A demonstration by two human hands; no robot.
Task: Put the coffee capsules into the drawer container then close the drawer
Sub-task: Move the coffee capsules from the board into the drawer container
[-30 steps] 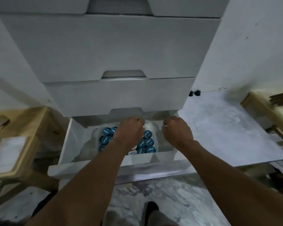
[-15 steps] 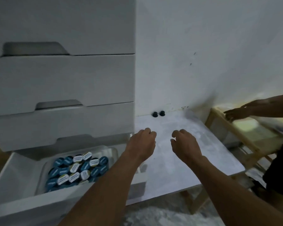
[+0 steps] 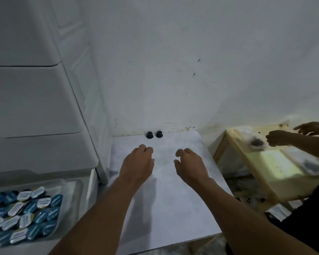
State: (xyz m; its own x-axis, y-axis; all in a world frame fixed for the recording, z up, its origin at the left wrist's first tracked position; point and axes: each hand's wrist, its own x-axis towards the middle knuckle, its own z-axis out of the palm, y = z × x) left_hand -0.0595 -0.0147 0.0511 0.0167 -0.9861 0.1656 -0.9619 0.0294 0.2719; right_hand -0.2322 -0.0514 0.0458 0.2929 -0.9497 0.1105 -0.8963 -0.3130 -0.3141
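Two dark coffee capsules [image 3: 154, 134] stand side by side at the far edge of the white table [image 3: 173, 208], against the wall. My left hand [image 3: 137, 163] and my right hand [image 3: 189, 167] hover over the table just short of them, fingers loosely curled, holding nothing. At the lower left the bottom drawer [image 3: 92, 183] of the white cabinet stands pulled out. A clear container [image 3: 73, 190] inside it holds several blue and white-lidded capsules [image 3: 24, 212].
The white drawer cabinet [image 3: 35, 107] rises on the left, its upper drawers closed. A white wall backs the table. On the right stands a wooden table [image 3: 261, 173] where another person's hands [image 3: 284, 138] handle small items.
My hands left the drawer and moved right over the white table, toward the two dark capsules. My view swung right, so the drawer now sits at the lower left.
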